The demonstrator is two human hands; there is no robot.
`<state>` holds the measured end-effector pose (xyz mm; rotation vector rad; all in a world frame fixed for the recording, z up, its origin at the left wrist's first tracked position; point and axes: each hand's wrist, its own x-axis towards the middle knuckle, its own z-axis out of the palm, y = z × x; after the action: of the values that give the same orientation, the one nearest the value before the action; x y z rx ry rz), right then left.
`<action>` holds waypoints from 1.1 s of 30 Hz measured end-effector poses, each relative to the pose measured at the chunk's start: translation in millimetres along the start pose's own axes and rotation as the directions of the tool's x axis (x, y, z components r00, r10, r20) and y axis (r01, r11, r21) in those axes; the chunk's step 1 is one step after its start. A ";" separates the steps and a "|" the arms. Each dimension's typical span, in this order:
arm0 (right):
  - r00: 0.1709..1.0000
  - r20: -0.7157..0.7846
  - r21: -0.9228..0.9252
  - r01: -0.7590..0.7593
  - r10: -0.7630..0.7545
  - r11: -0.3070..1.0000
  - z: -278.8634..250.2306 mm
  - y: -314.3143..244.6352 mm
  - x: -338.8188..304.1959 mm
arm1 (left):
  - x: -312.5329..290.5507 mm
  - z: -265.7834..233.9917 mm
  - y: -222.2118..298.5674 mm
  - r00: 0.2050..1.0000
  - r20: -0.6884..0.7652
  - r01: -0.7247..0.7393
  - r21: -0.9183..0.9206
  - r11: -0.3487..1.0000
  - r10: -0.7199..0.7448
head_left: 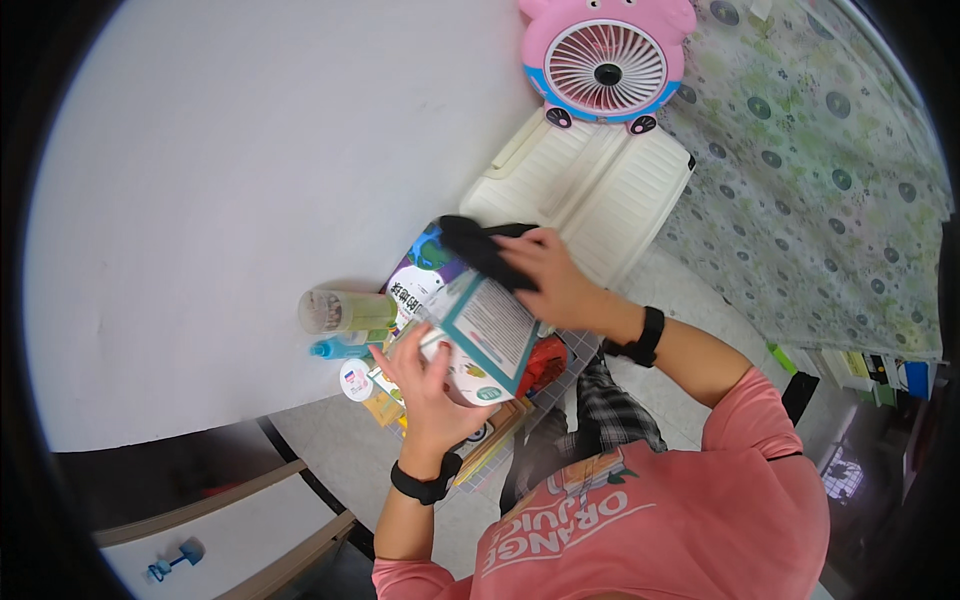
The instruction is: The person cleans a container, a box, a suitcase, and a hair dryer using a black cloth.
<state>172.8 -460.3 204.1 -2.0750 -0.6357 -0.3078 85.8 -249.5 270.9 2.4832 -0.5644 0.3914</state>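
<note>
My left hand (422, 375) grips the lower left side of a white box (478, 378) with a teal-framed printed panel, its thumb and fingers around the edge. The box is tilted in front of me. In my right hand (560, 275) is a black cloth (482, 252), pressed against or just over the box's upper part; motion blurs it, so contact is hard to tell. Behind the box lies a colourful book or package (428, 262) with a globe picture, partly hidden by the cloth and box.
A clear jar (340, 311), a blue bottle (338, 347) and a round white lid (355, 380) crowd the left side. Beyond stands a cream suitcase (580, 185) with a pink fan (608, 75) on it. Something red (546, 362) lies right of the box. A patterned curtain (800, 170) hangs at right.
</note>
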 end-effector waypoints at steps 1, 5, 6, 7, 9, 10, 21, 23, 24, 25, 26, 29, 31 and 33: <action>0.996 -0.040 -0.024 -0.079 0.078 0.997 -0.1 18.4 -5.9 | 1.1 -2.9 4.7 0.999 0.043 -0.014 0.011 1.000 0.013; 0.882 -0.066 0.278 -0.434 0.467 0.857 -32.1 -10.7 -0.2 | 2.2 0.4 -1.6 0.967 0.110 -0.244 0.125 0.962 0.232; 0.883 -0.116 0.418 -0.371 0.454 0.829 -33.3 -14.8 1.1 | 10.7 -0.4 -1.5 0.937 0.184 -0.328 0.177 0.928 0.297; 0.907 -0.117 0.370 -0.338 0.404 0.866 -31.7 -17.6 1.6 | 21.0 -0.8 -1.2 0.894 0.259 -0.424 0.222 0.878 0.366; 0.983 -0.088 0.171 -0.141 0.158 0.975 -21.7 -23.9 2.7 | 32.2 3.9 -7.3 0.883 0.320 -0.430 0.256 0.866 0.344; 0.998 -0.067 0.055 -0.012 0.016 0.998 -12.2 -12.9 -4.3 | 36.7 7.8 -17.4 0.853 0.359 -0.491 0.305 0.816 0.379; 0.939 -0.249 0.029 -0.238 0.238 0.971 66.0 -7.3 -41.3 | -1.9 10.2 -44.7 0.965 -0.068 0.264 0.298 0.917 -0.255; 0.933 -0.255 0.036 -0.251 0.252 0.967 72.7 -11.7 -40.9 | -15.8 1.9 -49.8 0.819 0.199 0.565 -0.118 0.816 -0.538; 0.936 -0.252 0.033 -0.244 0.245 0.969 75.1 -13.5 -41.7 | -18.8 7.5 -47.9 0.794 0.207 0.606 -0.340 0.719 -0.571; 0.940 -0.244 0.033 -0.236 0.236 0.971 76.9 -18.1 -40.8 | -17.0 10.6 -40.5 0.786 0.198 0.616 -0.336 0.713 -0.586; 0.945 -0.233 0.035 -0.230 0.231 0.973 76.8 -20.9 -39.9 | -11.6 16.0 -32.5 0.763 0.178 0.638 -0.362 0.680 -0.621; 0.956 -0.224 -0.039 -0.205 0.191 0.978 74.5 -34.3 -33.4 | -3.4 31.3 -27.3 0.758 0.124 0.643 -0.312 0.700 -0.641; 0.967 -0.169 -0.011 -0.194 0.190 0.981 70.7 -50.2 -30.7 | -4.4 43.6 -27.1 0.767 0.023 0.630 -0.213 0.747 -0.641; 0.988 -0.123 0.064 -0.081 0.088 0.995 69.5 -66.1 -26.0 | -19.7 50.0 -42.6 0.858 -0.027 0.498 -0.201 0.844 -0.513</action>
<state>113.0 -380.9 200.9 -2.0021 -0.4742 -0.3637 96.4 -240.1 203.8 2.3041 0.0996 0.2109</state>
